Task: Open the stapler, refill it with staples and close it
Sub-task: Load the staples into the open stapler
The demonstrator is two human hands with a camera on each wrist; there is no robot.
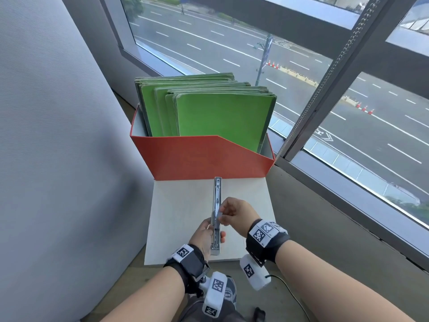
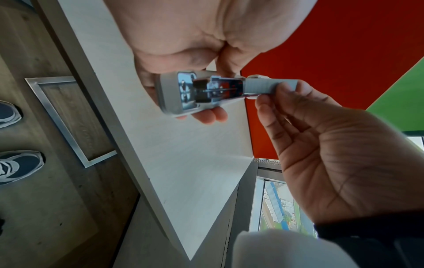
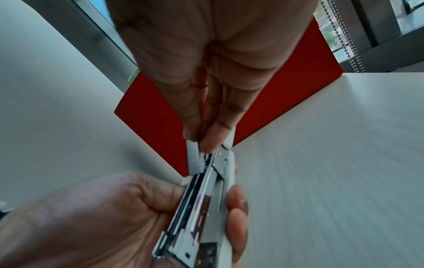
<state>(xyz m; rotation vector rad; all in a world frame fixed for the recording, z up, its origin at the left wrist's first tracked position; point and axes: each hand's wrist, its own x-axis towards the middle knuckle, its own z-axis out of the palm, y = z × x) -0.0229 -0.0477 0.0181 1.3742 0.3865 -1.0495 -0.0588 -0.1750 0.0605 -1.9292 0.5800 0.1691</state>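
The silver stapler (image 1: 216,205) lies opened out flat in a long line above the white tabletop (image 1: 185,205). My left hand (image 1: 214,233) grips its near half, thumb on one side and fingers on the other. In the left wrist view the stapler (image 2: 183,92) shows its open magazine channel end-on, with my left hand (image 2: 215,92) wrapped round it. My right hand (image 1: 220,213) pinches a grey strip of staples (image 1: 219,214) at the channel. That strip of staples (image 2: 266,87) sits at the channel's mouth, held by my right hand (image 2: 273,94).
A red file box (image 1: 199,156) full of green folders (image 1: 222,117) stands at the table's far edge, just beyond the stapler's tip. A grey partition (image 1: 58,135) is on the left, a window with a bead chain (image 1: 325,77) on the right. A cable (image 1: 287,287) lies on the floor.
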